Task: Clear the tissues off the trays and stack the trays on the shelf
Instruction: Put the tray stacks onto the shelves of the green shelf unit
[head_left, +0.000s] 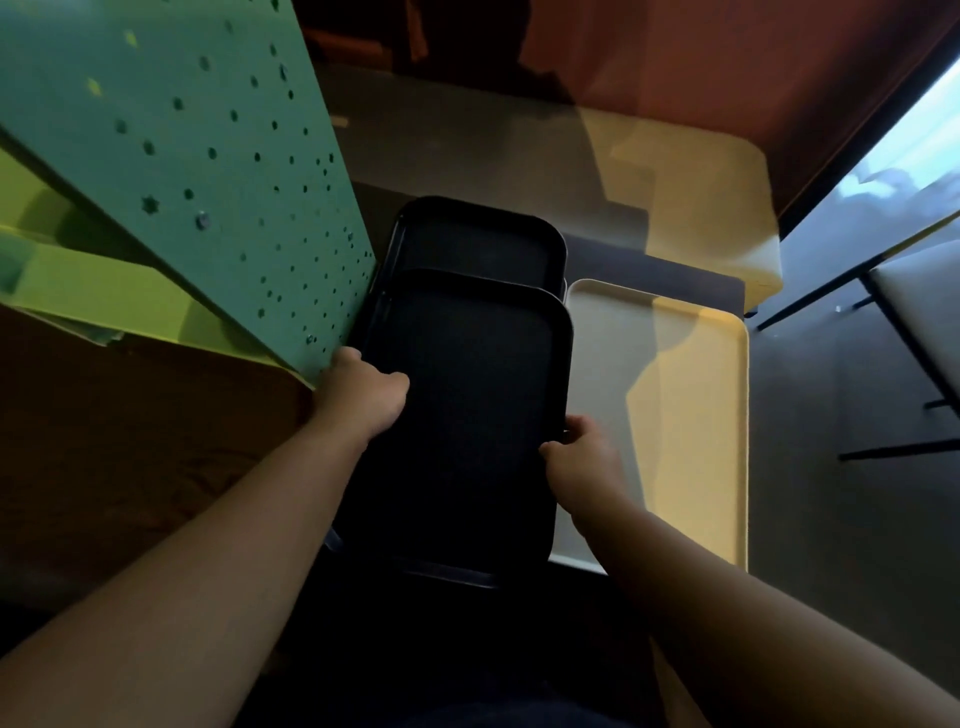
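Both hands, left grip (363, 389) and right grip (582, 452), are clamping the near black tray (467, 415), crowded between the green pegboard shelf (234, 182) and the cream tray (691, 415); another black tray (478, 244) is lying beyond.

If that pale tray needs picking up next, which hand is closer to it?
The right hand, probably. It grips the black tray's right edge, directly beside the pale tray. The left hand holds the opposite edge, next to the green shelf.

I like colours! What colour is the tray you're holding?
Black tray, seen in the head view.

Dim room, green pegboard panel (208, 156)
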